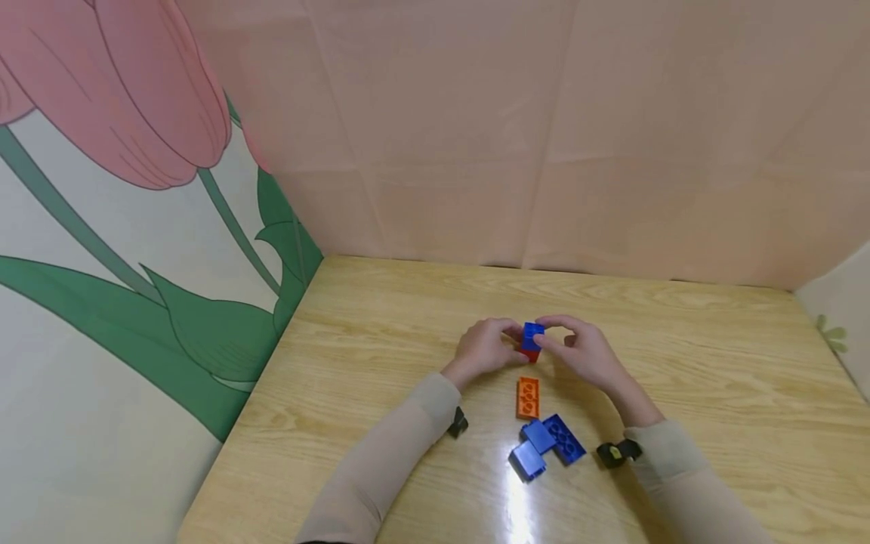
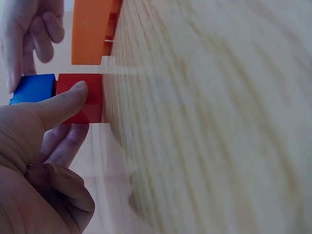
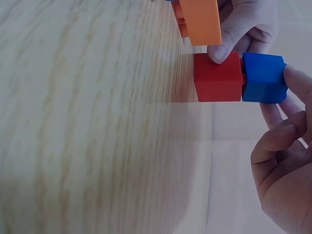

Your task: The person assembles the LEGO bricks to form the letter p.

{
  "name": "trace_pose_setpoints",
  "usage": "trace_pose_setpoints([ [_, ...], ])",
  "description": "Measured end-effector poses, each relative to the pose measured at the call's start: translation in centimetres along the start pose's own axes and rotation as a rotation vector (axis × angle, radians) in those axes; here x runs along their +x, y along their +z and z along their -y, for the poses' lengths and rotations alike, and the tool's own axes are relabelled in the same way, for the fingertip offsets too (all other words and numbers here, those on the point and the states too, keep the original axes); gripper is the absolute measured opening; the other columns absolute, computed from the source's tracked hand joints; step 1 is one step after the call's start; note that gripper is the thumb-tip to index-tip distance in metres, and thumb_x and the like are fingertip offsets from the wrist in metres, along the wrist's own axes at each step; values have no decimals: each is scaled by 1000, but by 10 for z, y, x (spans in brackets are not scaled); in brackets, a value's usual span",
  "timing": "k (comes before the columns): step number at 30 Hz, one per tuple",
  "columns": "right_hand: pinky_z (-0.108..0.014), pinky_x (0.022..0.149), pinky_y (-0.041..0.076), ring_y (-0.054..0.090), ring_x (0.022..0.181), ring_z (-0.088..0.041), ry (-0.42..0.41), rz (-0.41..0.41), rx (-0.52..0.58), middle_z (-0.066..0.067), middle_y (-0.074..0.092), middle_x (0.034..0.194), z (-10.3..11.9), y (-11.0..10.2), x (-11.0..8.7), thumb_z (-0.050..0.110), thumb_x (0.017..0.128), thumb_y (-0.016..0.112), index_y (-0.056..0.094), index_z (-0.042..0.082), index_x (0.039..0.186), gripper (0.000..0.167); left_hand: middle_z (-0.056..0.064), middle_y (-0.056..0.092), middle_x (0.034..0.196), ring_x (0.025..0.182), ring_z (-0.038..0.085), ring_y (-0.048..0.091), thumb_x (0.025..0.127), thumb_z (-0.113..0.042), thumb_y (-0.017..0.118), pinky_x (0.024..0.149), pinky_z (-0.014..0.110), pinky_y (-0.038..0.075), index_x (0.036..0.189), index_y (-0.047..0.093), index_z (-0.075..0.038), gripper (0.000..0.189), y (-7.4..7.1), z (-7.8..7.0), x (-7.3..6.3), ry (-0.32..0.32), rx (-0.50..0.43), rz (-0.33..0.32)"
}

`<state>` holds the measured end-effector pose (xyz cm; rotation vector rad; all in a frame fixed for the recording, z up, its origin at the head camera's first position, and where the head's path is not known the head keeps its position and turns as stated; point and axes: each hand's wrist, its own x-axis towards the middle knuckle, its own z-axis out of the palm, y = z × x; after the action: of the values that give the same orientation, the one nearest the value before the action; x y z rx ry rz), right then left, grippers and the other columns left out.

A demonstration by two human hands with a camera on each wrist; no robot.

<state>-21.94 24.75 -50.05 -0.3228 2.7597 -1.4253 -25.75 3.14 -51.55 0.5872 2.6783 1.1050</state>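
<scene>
A red toy building block (image 3: 219,83) stands on the table. My left hand (image 1: 485,349) grips its sides between thumb and fingers. Directly above it is a blue block (image 3: 264,80), pinched by the fingertips of my right hand (image 1: 583,353). In the right wrist view, a thin gap with a bit of red stud shows between the two blocks, so the blue one is not flush on the red. An orange block (image 1: 528,398) lies on its side just nearer to me, its hollow underside facing up in the head view.
Closer to me lie two small blue blocks (image 1: 539,436) touching each other, and a longer blue block (image 1: 564,440) with its hollow underside up. The wooden table (image 1: 381,325) meets a pink cloth wall (image 1: 435,151) behind and a tulip-printed wall (image 1: 190,325) on the left.
</scene>
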Motion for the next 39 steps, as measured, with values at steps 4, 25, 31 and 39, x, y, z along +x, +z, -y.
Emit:
trace_pose_setpoints([
  [4, -63, 103, 46, 53, 133, -40, 7, 0, -2, -12, 65, 136, 0, 0, 0, 46, 100, 69, 68, 12, 132, 46, -18, 72, 106, 105, 8, 65, 83, -36, 90, 97, 39, 50, 118, 76, -29, 38, 1, 0, 0, 0, 0, 1],
  [25, -26, 51, 36, 43, 65, -15, 2, -6, -18, -7, 69, 129, -4, 1, 1, 46, 96, 75, 71, 18, 127, 42, -21, 71, 106, 107, 7, 64, 82, -37, 90, 97, 37, 50, 115, 77, -30, 36, 0, 0, 0, -1, 6, 0],
  [31, -49, 86, 55, 62, 108, -30, -2, 5, -4, -7, 68, 131, -5, 0, 0, 45, 96, 74, 70, 15, 128, 44, -20, 71, 106, 108, 8, 64, 83, -37, 90, 99, 40, 49, 115, 77, -30, 35, 1, -1, -2, -18, -16, 2],
  [39, -57, 99, 49, 56, 128, -32, -11, 18, 16, -7, 67, 133, -7, -2, 1, 45, 97, 74, 69, 13, 132, 48, -17, 72, 109, 110, 9, 64, 84, -39, 89, 101, 41, 48, 116, 76, -30, 36, 2, -3, -3, -17, 5, -12],
])
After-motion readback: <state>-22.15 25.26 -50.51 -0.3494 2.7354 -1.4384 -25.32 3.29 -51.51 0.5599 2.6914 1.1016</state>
